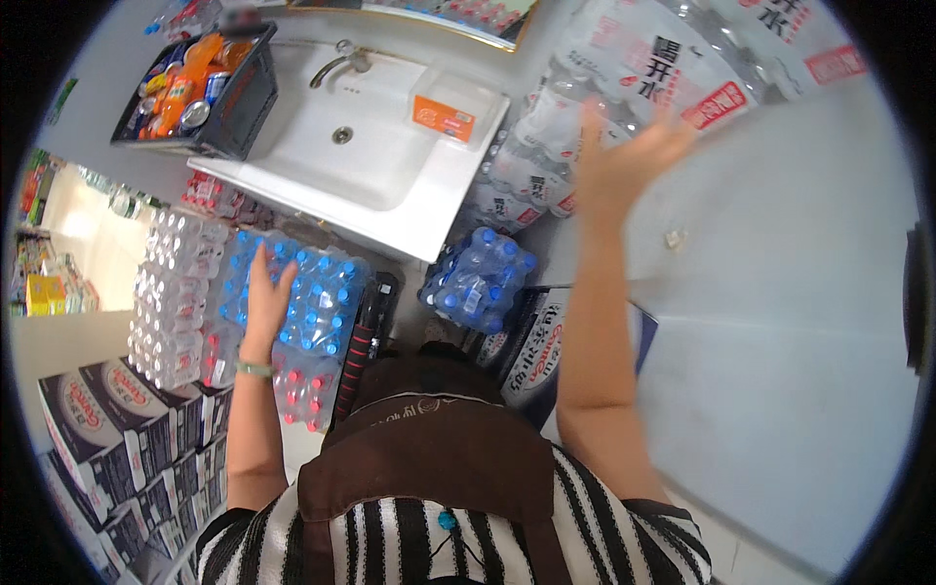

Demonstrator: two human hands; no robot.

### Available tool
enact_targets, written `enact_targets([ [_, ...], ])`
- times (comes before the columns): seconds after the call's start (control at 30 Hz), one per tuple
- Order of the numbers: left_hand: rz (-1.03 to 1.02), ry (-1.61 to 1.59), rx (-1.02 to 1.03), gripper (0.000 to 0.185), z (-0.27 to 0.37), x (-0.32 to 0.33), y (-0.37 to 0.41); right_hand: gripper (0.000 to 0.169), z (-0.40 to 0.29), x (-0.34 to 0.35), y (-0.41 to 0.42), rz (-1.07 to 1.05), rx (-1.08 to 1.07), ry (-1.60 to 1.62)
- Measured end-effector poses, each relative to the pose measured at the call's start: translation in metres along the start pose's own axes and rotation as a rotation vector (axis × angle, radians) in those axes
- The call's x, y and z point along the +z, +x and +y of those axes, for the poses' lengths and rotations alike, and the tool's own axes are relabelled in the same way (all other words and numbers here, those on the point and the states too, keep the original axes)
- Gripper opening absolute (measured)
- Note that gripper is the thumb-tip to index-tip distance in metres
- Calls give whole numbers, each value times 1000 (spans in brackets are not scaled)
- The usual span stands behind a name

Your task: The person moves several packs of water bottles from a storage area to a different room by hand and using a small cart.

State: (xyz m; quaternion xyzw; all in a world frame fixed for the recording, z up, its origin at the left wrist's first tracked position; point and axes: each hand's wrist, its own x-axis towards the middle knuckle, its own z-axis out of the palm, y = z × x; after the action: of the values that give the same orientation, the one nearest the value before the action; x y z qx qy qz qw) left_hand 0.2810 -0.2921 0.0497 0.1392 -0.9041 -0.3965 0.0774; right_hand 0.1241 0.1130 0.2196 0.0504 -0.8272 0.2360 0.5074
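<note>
My left hand (pixel 269 296), with a pale green bangle at the wrist, is held with thumb and fingers apart over shrink-wrapped packs of blue-capped bottles (pixel 322 292). Nothing is in it. My right hand (pixel 629 161) is raised and blurred, its fingers spread, in front of stacked packs of large clear bottles with white wrapping (pixel 621 66). I cannot tell whether it touches them; it holds nothing. Between my arms, another pack of blue-capped bottles (pixel 479 281) stands low beside the sink (pixel 365 168).
A dark grey crate (pixel 252 95) of orange bottles and cans rests on the sink's left edge. In the basin's right corner is a clear container (pixel 461 95) with an orange label. Stacked cartons (pixel 117 409) stand lower left; another carton (pixel 541 351) is near my right arm, beside a pale wall (pixel 768 278).
</note>
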Motion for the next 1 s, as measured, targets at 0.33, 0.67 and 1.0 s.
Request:
enact_targets([
  [0.33,-129,158,-345,62,-143,-48,-192,68,-197,4,-263,-1380,-202,570],
  [0.67,-31,-30,-730,61,-287,-145,-183,61,-251,39,-321,-1511,-332,443],
  [1.0,876,-1382,-981,97,-532,-228,-129,32,-283,5,-377,-1405,-560,142],
])
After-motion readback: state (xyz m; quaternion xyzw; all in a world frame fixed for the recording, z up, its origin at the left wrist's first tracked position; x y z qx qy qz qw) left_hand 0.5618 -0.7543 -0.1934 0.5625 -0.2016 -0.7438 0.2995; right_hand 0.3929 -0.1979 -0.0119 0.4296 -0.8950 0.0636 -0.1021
